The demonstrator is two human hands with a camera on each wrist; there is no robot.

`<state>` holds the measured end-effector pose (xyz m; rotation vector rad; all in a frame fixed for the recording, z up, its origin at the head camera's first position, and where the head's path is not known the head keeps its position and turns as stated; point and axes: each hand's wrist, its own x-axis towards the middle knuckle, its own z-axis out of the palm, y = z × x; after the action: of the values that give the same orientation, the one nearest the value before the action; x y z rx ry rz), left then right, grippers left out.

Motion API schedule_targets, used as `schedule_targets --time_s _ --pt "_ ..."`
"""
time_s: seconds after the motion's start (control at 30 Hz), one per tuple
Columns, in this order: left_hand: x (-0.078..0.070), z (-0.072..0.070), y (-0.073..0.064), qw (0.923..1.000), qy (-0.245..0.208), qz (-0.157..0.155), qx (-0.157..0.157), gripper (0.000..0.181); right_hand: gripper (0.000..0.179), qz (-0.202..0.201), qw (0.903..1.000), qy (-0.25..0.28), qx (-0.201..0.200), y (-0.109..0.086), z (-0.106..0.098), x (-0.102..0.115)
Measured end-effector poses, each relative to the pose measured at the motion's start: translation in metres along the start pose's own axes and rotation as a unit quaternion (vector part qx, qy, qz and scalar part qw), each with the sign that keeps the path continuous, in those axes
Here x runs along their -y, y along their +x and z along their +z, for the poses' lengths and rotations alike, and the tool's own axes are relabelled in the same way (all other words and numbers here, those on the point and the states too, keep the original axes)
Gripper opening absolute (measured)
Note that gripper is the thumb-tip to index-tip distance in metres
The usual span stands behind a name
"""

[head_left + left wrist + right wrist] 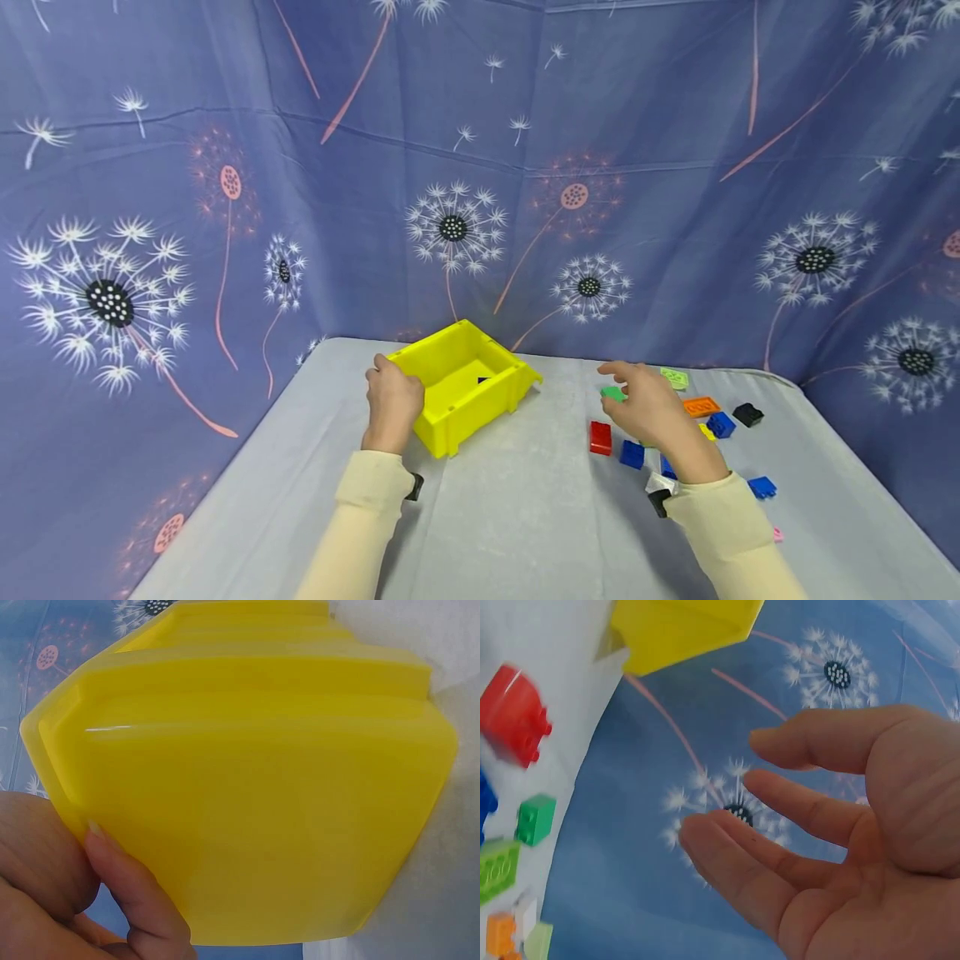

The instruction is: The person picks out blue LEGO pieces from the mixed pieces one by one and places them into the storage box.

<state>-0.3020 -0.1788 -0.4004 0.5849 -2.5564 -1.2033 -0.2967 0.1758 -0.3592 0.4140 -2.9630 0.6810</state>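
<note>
A yellow plastic bin (480,408) sits on the table left of centre, with a small dark blue piece (483,380) inside. My left hand (393,400) grips its left rim; in the left wrist view the thumb (131,885) presses the bin's outer wall (262,802). Above the loose toy bricks my right hand (648,408) hovers with relaxed, parted fingers and nothing between them. Below and around it lie a green brick (613,392), a red brick (600,437) and a blue brick (632,454).
Farther right are an orange brick (701,407), a black brick (747,414), a light green brick (674,378) and another blue brick (762,487). A white brick (660,483) lies near the right wrist. Behind the table hangs a blue dandelion-print cloth (480,167).
</note>
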Motion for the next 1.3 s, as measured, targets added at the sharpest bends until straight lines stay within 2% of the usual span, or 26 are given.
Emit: schedule_targets --time_s 0.13,0.43,0.7,0.9,1.0,1.3 --pt "-0.002 0.000 -0.001 1.0000 -0.002 0.002 -0.005 0.069 0.049 0.011 0.9997 -0.009 0.019 -0.005 -0.004 -0.010" --pt "-0.001 -0.003 -0.002 0.9999 -0.004 0.011 0.010 0.070 0.048 0.040 0.9971 -0.017 0.063 -0.008 -0.007 -0.024" --pt "0.001 -0.004 0.000 0.9999 -0.010 0.008 0.010 0.069 0.056 0.082 0.9883 -0.043 0.121 -0.003 0.008 -0.027" --pt "0.001 -0.003 -0.001 0.9997 -0.011 0.007 0.020 0.072 0.055 0.103 0.9834 -0.045 0.142 -0.002 0.019 -0.035" --pt "0.001 -0.003 -0.001 0.9997 -0.013 0.006 0.022 0.073 0.053 0.098 0.9824 -0.049 0.151 -0.001 0.025 -0.038" --pt "0.001 -0.002 -0.001 0.9999 -0.011 0.006 0.011 0.072 0.046 0.114 0.9800 -0.056 0.153 0.001 0.031 -0.039"
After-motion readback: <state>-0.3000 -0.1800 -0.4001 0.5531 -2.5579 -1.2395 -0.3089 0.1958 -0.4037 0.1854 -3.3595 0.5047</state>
